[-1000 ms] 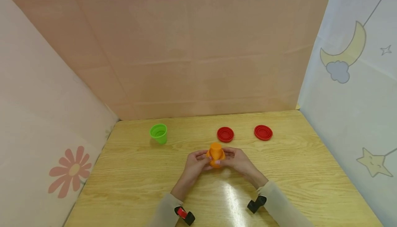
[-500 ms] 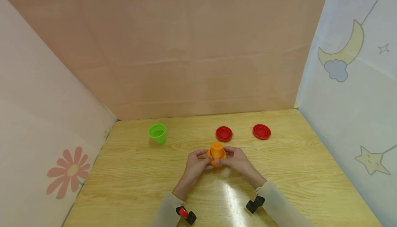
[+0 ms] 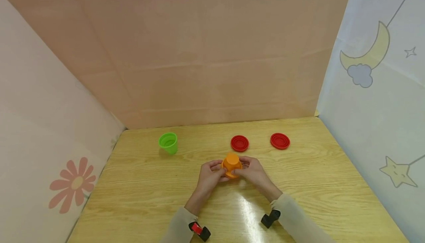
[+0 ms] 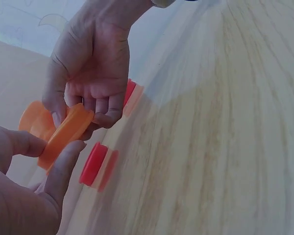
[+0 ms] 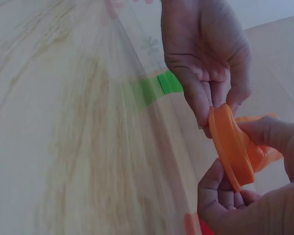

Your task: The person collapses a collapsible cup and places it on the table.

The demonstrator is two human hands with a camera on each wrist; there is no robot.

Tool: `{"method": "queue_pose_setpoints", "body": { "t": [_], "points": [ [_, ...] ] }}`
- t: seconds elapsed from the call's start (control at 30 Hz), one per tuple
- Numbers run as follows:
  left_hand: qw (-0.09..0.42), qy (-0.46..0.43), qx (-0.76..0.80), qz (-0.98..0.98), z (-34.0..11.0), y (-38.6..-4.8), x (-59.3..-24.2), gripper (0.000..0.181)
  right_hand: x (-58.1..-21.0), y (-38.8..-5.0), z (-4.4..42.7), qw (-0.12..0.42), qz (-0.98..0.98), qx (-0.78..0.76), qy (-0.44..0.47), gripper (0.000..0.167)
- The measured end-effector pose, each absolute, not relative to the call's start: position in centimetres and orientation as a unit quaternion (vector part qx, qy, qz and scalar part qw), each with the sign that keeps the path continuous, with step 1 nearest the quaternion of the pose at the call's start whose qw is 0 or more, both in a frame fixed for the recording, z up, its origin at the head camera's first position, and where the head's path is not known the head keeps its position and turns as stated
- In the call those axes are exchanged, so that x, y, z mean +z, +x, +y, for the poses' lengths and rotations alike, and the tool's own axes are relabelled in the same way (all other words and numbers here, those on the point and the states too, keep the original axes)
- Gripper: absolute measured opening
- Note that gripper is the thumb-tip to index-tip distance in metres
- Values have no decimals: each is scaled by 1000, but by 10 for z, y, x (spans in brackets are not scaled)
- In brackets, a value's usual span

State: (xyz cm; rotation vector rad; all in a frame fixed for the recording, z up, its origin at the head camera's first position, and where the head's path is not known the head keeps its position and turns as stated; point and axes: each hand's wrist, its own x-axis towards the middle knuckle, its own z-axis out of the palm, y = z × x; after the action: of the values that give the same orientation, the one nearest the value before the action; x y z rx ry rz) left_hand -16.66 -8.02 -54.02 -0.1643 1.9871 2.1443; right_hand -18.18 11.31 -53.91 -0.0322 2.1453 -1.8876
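An orange collapsible cup point(image 3: 232, 160) is held between both hands above the table, its narrow end facing away from the wearer and its wide rim nearer. The left hand point(image 3: 208, 176) pinches the rim from the left, thumb on the near side. From the right, the right hand point(image 3: 255, 172) grips the same cup, its thumb against the side. In the left wrist view the orange cup point(image 4: 71, 129) shows its rim between the fingers of both hands. The right wrist view shows the orange rim point(image 5: 230, 147) edge-on, with fingertips at both ends.
A green cup point(image 3: 168, 143) stands at the back left of the wooden table point(image 3: 139, 191). Two flat red collapsed cups lie toward the back, one point(image 3: 239, 143) just beyond the hands and another point(image 3: 280, 141) farther right. Walls of cloth enclose the back and sides.
The orange cup has tilted slightly in the hands, and the right thumb has shifted a little on it. The head view has moved slightly; the other cups stay in place.
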Motion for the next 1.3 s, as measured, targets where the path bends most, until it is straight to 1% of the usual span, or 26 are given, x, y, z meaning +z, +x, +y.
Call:
{"method": "queue_pose_setpoints", "body": {
  "t": [0.07, 0.2, 0.33, 0.47, 0.6, 0.77, 0.87, 0.97, 1.13, 1.3],
  "points": [
    [109, -55, 729, 674, -81, -167, -541, 41, -539, -181, 114, 149, 737, -659, -16, 60],
    [118, -51, 728, 674, -84, -168, -543, 41, -539, -181, 118, 163, 731, -663, -20, 64],
    [131, -44, 727, 672, -87, -168, -544, 42, -541, -181, 118, 156, 741, -653, -15, 66],
    [141, -36, 727, 671, -88, -167, -544, 43, -543, -182, 118, 148, 749, -645, -11, 63],
    [147, -29, 737, 659, -90, -168, -545, 43, -544, -182, 119, 149, 750, -644, -22, 60],
    [163, -12, 757, 633, -92, -170, -547, 41, -547, -183, 122, 154, 757, -634, -44, 62],
    [169, -13, 760, 627, -95, -171, -547, 39, -549, -184, 125, 171, 744, -643, -54, 64],
    [170, -20, 760, 627, -98, -172, -547, 39, -552, -184, 129, 200, 712, -670, -69, 65],
    [170, -31, 762, 624, -103, -174, -549, 40, -555, -187, 135, 243, 637, -726, -92, 61],
    [176, -31, 766, 617, -106, -175, -549, 40, -556, -188, 139, 264, 584, -762, -87, 58]
  ]
}}
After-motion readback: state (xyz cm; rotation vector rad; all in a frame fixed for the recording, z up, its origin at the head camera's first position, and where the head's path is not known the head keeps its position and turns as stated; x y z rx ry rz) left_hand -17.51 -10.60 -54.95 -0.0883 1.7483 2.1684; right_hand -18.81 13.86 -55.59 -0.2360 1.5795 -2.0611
